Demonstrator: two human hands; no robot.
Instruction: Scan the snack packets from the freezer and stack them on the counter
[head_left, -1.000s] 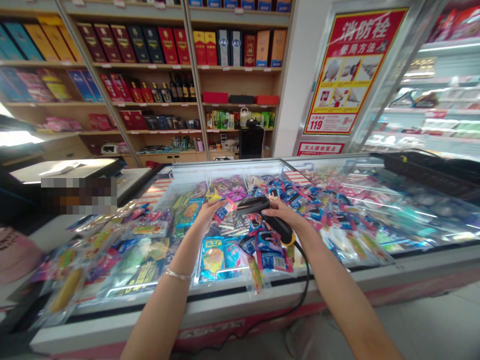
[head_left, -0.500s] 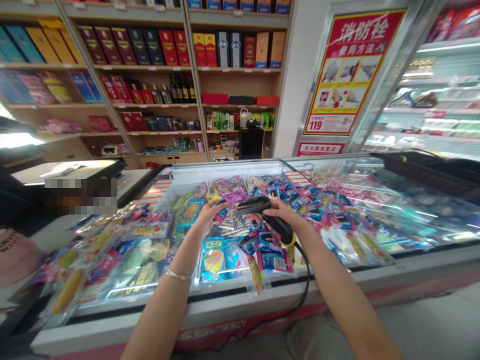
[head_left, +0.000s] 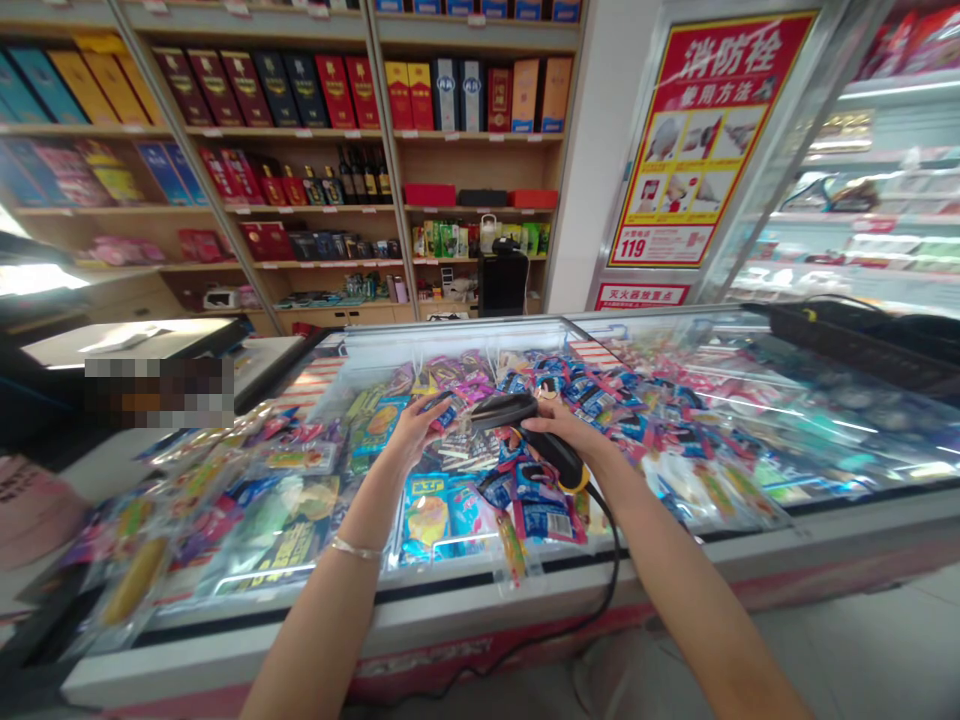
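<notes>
Black scanner (head_left: 504, 409) in the right hand (head_left: 568, 430), fingers wrapped round it; left hand (head_left: 411, 432) pinching a blue packet (head_left: 447, 413) I think, bit blurry.

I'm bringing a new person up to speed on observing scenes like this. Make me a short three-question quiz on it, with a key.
1. Multiple choice: what does the right hand hold?
a) a wine bottle
b) a black scanner with a cable
c) a pair of scissors

2. True or false: the left hand, with a bracelet on its wrist, holds a small packet.

3. Fill in: the large number printed near the bottom of the red poster is ___.

Key: 1. b; 2. true; 3. 119
</notes>
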